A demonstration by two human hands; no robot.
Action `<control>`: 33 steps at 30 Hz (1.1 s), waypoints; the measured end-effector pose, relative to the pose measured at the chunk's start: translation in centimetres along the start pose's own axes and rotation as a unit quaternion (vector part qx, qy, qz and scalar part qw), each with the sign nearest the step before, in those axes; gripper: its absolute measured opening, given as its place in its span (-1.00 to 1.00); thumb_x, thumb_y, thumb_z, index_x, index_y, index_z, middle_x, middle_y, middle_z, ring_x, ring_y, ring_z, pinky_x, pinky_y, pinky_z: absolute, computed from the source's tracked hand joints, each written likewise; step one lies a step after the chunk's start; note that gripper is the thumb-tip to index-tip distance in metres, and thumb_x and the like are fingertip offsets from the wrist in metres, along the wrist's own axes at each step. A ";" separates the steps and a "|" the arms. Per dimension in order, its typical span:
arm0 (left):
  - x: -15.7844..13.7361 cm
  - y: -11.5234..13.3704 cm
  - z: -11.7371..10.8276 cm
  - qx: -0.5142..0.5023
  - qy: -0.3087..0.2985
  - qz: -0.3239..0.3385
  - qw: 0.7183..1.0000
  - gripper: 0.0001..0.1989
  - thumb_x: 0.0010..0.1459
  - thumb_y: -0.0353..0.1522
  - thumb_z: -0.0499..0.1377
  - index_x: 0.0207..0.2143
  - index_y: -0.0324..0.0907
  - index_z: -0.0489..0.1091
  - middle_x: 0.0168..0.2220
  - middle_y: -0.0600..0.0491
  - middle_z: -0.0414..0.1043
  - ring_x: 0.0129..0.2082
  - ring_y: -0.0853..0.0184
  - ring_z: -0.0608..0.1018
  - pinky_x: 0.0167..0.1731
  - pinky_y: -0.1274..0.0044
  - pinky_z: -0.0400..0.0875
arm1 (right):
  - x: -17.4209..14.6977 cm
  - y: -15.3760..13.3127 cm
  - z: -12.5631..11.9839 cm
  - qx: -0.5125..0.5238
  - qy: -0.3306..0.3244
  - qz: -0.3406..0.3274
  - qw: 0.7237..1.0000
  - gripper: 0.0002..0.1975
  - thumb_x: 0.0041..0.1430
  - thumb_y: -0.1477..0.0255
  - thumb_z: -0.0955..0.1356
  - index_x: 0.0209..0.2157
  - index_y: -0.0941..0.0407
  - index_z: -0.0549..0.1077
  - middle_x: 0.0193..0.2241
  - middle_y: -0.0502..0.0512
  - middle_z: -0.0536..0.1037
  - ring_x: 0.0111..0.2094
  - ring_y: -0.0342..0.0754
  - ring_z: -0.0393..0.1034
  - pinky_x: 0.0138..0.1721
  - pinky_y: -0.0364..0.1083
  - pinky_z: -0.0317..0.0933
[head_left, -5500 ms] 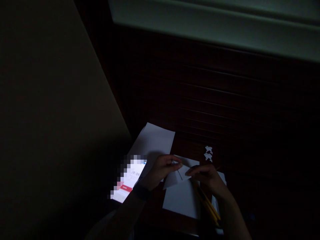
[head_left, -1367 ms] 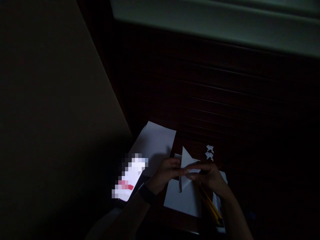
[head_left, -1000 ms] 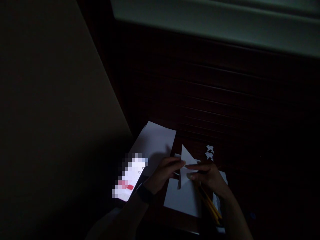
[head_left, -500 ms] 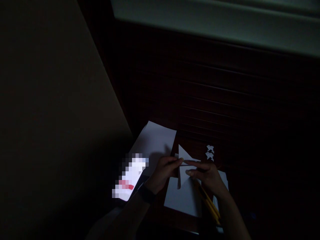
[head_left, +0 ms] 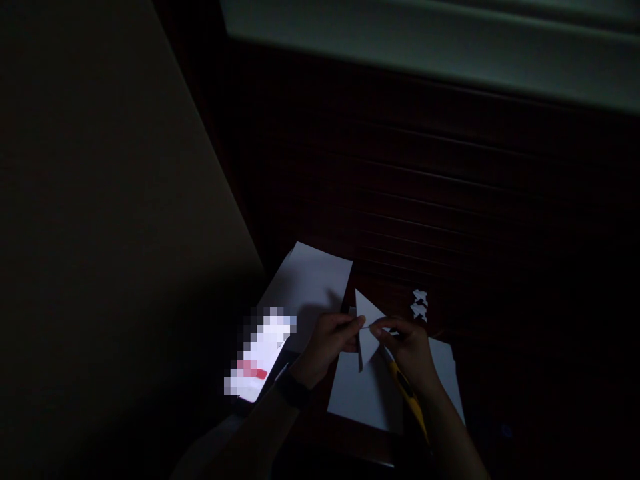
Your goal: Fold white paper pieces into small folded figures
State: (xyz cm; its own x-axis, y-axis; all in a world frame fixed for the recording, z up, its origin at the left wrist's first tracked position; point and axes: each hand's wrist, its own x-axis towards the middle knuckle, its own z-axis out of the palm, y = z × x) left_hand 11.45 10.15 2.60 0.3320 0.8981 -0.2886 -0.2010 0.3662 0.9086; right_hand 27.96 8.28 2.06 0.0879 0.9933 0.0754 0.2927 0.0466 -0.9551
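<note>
A folded piece of white paper (head_left: 369,308) with a pointed top is held between my two hands, above the sheets. My left hand (head_left: 334,339), with a dark band at the wrist, pinches its left side between thumb and fingers. On the right side, my right hand (head_left: 407,343) grips the paper near its middle crease, thumb against the fingers. Beneath the hands lies a white sheet (head_left: 363,393). A yellow-handled utility knife (head_left: 413,403) lies beside it, partly hidden by my right hand and forearm.
A larger stack of white paper (head_left: 315,280) lies at the back left. Near it, a lit phone (head_left: 267,360) shows a blurred screen. Small folded paper pieces (head_left: 420,305) sit at the back right, with more white paper (head_left: 447,370) by my right forearm. The room is dark.
My right hand has drawn its fingers in from a stretched position to a pinch at the paper's crease. The paper's lower part has shifted slightly. My left hand has stayed nearly still.
</note>
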 end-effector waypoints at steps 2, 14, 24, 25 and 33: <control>0.0 0.0 0.0 0.009 0.002 0.002 1.000 -0.62 -0.02 -0.12 0.19 -0.41 -0.31 0.45 -0.47 -0.03 0.46 -0.46 0.30 0.52 -0.39 0.45 0.45 | 0.1 0.3 0.1 -0.006 0.006 -0.001 1.000 -0.93 -0.01 0.41 0.39 -0.44 0.09 0.53 -0.40 0.07 0.56 -0.34 -0.02 0.42 -0.30 -0.09 0.23; -0.1 0.1 0.2 -0.016 0.013 0.023 1.000 -0.74 -0.05 -0.22 0.24 -0.47 -0.28 0.44 -0.47 0.02 0.46 -0.46 0.34 0.50 -0.43 0.52 0.42 | -0.4 0.1 0.6 0.174 0.064 0.085 0.979 -0.67 -0.09 0.35 0.45 -0.24 0.11 0.43 -0.52 -0.02 0.48 -0.50 -0.09 0.37 -0.46 -0.13 0.24; 0.3 -0.2 0.5 0.012 0.038 0.042 0.998 -0.75 -0.07 -0.22 0.24 -0.53 -0.26 0.41 -0.50 0.01 0.48 -0.48 0.31 0.52 -0.47 0.53 0.41 | -0.5 0.4 0.2 0.208 0.058 0.129 0.968 -0.76 -0.06 0.32 0.44 -0.61 0.21 0.44 -0.67 0.03 0.43 -0.61 -0.13 0.31 -0.50 -0.12 0.25; 0.3 -0.2 0.5 0.017 0.040 0.040 0.998 -0.74 -0.07 -0.22 0.24 -0.55 -0.26 0.41 -0.52 0.02 0.48 -0.48 0.31 0.52 -0.48 0.53 0.40 | -0.5 0.5 0.2 0.209 0.066 0.128 0.967 -0.76 -0.07 0.33 0.44 -0.61 0.21 0.44 -0.67 0.03 0.43 -0.61 -0.13 0.31 -0.51 -0.12 0.25; -0.1 0.1 0.4 -0.002 0.007 -0.007 1.000 -0.72 -0.09 -0.21 0.26 -0.48 -0.28 0.46 -0.49 -0.01 0.48 -0.49 0.31 0.51 -0.50 0.54 0.39 | -0.1 1.4 0.0 0.247 0.097 0.141 0.954 -0.78 -0.21 0.37 0.50 -0.62 0.16 0.42 -0.65 0.01 0.47 -0.61 -0.10 0.35 -0.52 -0.09 0.28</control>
State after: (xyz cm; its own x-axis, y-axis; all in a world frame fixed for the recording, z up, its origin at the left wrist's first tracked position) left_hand 11.80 9.98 2.85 0.3224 0.8961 -0.3052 -0.1997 0.3795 0.9034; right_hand 28.40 8.23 0.69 0.2851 0.9375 -0.1993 -0.2487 -0.1284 -0.9600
